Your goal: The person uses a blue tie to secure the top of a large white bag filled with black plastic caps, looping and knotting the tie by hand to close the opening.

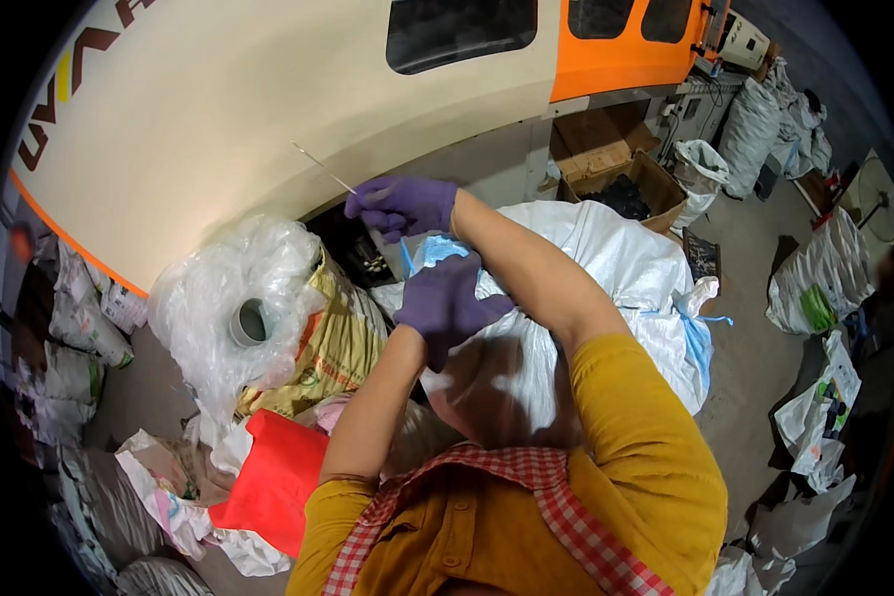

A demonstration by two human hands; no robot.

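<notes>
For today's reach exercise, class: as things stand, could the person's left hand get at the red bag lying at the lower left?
Probably yes, once freed. The left hand rests on the white sack's bunched neck, busy there. The red bag lies uncovered on the left arm's side, with nothing visible between them.

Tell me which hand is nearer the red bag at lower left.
Left. The left hand rests on the white sack, up and right of the red bag; the right hand is higher, farther off.
</notes>
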